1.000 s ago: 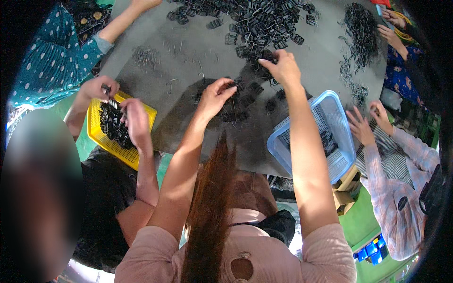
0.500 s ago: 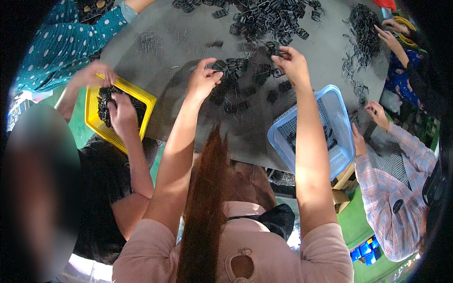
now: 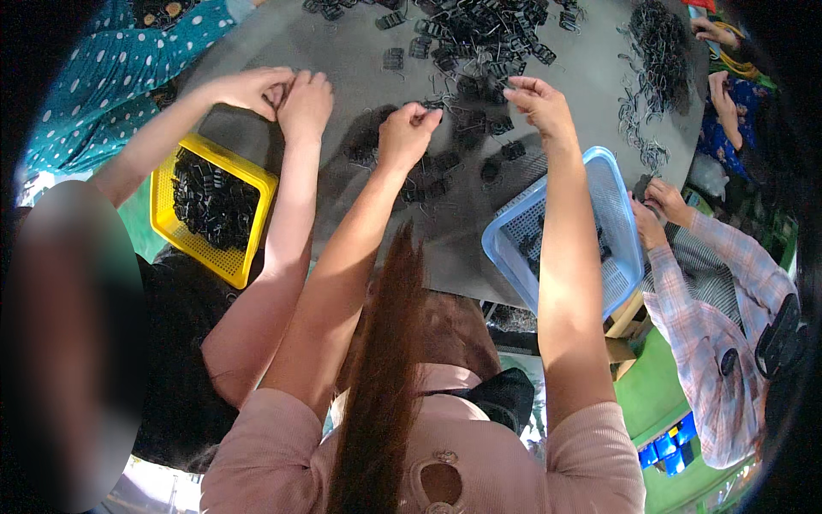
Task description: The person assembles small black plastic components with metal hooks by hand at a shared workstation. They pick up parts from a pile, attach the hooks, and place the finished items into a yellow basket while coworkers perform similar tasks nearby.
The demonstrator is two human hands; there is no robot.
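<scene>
My left hand [image 3: 408, 137] is closed over the middle of the grey table [image 3: 360, 51], thumb and fingers pinching a small black plastic buckle [image 3: 433, 105]. To its right, my right hand [image 3: 543, 110] has its thumb and forefinger drawn together near the edge of the buckle pile; what they hold, if anything, is too small to make out. Loose black buckles [image 3: 441, 163] with thin wire pieces lie scattered below and between my hands. A large pile of black buckles [image 3: 479, 34] spreads beyond them. Under my right forearm stands a light-blue perforated basket [image 3: 629, 257], with some black pieces inside.
At left, a yellow basket [image 3: 163, 206] of black pieces stands beside a co-worker's two hands [image 3: 287, 98]. Metal hooks [image 3: 659, 60] are heaped at the far right. Another co-worker's hands [image 3: 659, 210] work at the table's right edge, and more people sit around the far side.
My left hand has moved right and closed on a buckle. My right hand stays near the pile. The left co-worker's hands have moved from the yellow basket to over the table.
</scene>
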